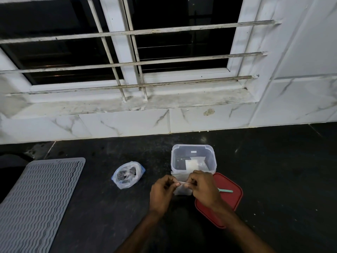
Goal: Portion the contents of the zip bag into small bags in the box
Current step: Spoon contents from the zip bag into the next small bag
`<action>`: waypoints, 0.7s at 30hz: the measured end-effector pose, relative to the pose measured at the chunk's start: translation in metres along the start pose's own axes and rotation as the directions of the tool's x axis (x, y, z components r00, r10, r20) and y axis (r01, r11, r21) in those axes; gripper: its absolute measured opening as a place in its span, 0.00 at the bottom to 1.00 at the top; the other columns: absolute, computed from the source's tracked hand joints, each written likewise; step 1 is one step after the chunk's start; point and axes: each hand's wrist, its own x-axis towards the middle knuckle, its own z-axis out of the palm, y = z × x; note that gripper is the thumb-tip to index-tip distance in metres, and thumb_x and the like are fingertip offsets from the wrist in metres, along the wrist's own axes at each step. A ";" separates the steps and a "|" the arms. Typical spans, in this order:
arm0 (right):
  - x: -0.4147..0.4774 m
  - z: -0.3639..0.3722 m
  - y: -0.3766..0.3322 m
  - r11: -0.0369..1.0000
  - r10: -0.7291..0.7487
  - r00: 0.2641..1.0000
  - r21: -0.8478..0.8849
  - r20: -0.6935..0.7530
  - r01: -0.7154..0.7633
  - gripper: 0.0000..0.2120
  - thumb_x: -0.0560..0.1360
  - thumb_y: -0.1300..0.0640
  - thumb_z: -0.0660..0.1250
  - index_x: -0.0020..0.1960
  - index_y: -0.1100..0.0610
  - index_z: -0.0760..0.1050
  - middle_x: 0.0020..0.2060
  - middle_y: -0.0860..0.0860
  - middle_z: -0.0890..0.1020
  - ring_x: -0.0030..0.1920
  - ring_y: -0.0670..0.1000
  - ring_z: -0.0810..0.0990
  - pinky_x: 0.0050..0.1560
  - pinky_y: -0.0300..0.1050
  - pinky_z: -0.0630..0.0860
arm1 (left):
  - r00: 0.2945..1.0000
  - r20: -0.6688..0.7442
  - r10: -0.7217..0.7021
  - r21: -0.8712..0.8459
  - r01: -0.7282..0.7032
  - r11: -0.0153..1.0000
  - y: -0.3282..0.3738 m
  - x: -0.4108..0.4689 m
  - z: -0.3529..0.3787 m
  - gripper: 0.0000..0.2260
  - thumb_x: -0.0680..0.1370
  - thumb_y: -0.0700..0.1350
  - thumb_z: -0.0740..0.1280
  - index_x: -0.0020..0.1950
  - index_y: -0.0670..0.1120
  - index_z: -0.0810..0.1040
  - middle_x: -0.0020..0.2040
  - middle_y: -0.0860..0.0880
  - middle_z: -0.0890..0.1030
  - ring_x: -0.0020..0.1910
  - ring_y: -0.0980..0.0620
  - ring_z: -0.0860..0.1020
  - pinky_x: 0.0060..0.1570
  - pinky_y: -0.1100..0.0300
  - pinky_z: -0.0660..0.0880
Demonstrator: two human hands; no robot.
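Both hands pinching the small bag [182, 189]: left hand [162, 194] and right hand [204, 189] gripping its top edge, right in front of the clear box [193, 157].

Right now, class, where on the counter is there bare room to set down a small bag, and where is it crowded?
Free: the strip between mat and zip bag; the counter right of box and lid; the band between box and wall. Crowded: in front of the box, where left hand and right hand pinch a small bag beside the lid.
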 end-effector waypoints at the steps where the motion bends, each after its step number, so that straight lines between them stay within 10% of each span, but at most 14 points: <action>1: 0.002 -0.001 -0.001 1.000 -0.002 1.000 -0.010 0.009 0.002 0.08 0.68 0.54 0.76 0.33 0.50 0.78 0.31 0.41 0.77 0.34 0.42 0.76 0.38 0.40 0.72 | 1.000 -0.003 0.011 0.030 -0.011 0.999 0.000 0.001 -0.001 0.07 0.74 0.43 0.73 0.41 0.55 0.80 0.41 0.53 0.83 0.42 0.56 0.81 0.42 0.57 0.80; 13: 0.007 0.005 -0.007 0.999 0.018 0.995 0.045 0.102 -0.023 0.13 0.67 0.47 0.75 0.50 0.47 0.80 0.46 0.41 0.78 0.48 0.41 0.75 0.49 0.37 0.74 | 0.998 -0.026 0.065 0.143 -0.060 0.988 -0.006 0.009 -0.009 0.03 0.75 0.47 0.71 0.45 0.56 0.79 0.43 0.57 0.82 0.45 0.59 0.81 0.48 0.51 0.79; 21: 0.014 0.004 -0.013 1.000 -0.003 0.998 0.013 0.065 0.002 0.02 0.71 0.56 0.70 0.43 0.51 0.80 0.41 0.42 0.80 0.42 0.43 0.78 0.46 0.40 0.78 | 1.000 0.003 0.014 0.048 -0.014 0.999 -0.005 0.009 -0.006 0.05 0.75 0.44 0.71 0.45 0.54 0.80 0.44 0.56 0.83 0.46 0.58 0.81 0.49 0.52 0.80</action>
